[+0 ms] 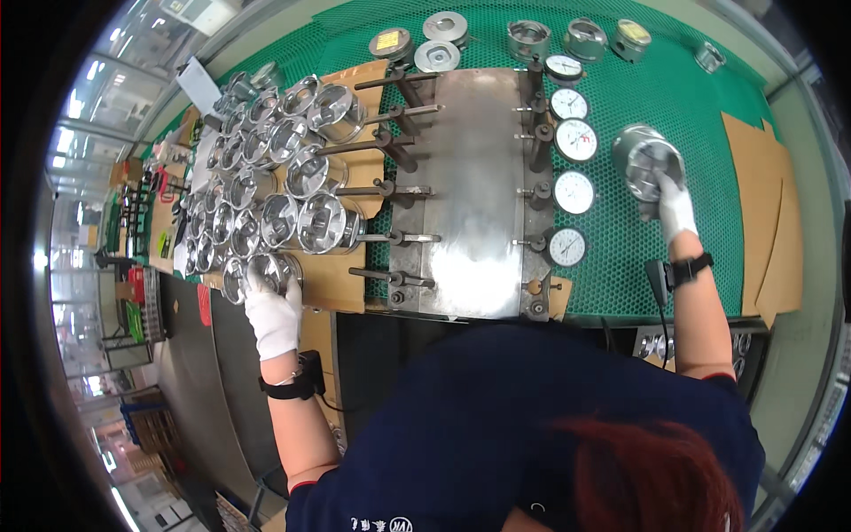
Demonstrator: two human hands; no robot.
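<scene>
Both hands on metal pistons, gauge fixture between them.

L hand (273, 312), white glove, fingers wrapped over a shiny piston (270, 270) at near edge of the piston batch (266, 168), ~9 o'clock of the steel gauge fixture (470, 191). R hand (675, 206), gloved, closed round another piston (649, 161) held up over green mat (674, 97), ~3 o'clock of fixture, just right of dial gauges (574, 142). Fixture plate bare, no piston on it. Judgement: many pistons still stacked on cardboard at left, few loose pcs at 12 o'clock on table – most of the lot looks left to go; can't tell which are done.
</scene>
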